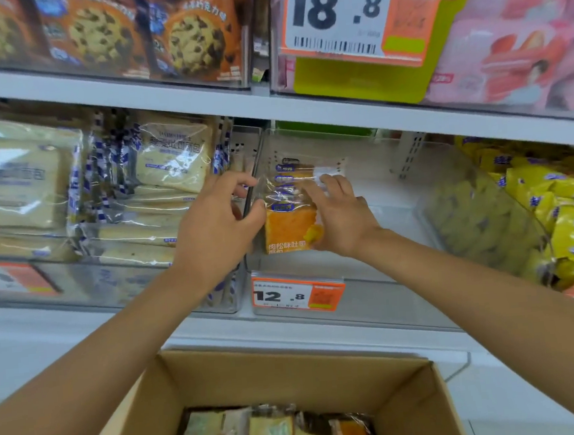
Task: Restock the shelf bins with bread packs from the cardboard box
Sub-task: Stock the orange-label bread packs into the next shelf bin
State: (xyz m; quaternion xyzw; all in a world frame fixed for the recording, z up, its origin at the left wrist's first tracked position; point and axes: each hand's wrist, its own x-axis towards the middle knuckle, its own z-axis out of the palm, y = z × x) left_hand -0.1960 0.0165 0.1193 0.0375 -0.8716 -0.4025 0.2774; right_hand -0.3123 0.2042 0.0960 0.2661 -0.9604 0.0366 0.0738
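While the left hand [217, 219] grips the bread pack [290, 217] by its left edge, thumb in front and fingers curled round behind, the right hand [344, 216] lies against the pack's right side with fingers straight and pressing; its thumb is hidden. Pack sits directly between the two hands and touches both, so neither hand is clearly nearer. Long axis: roughly upright, leaning away from the hands. Printed orange end points down and toward the wrists; clear sealed end points up and away, past the fingertips. Broad face is toward the camera. Pack is already inside the clear bin [387, 291], hard against the bin wall on the left hand's side; cannot resolve whether its lower end rests on the bin floor. Price tag [298, 293] hangs on the bin front just below the hands. Judgement: the coming move is a short push away from the hands along that lean, then release, keeping the pack on end. Below both forearms, the cardboard box [291, 371] holds more packs [272, 434].
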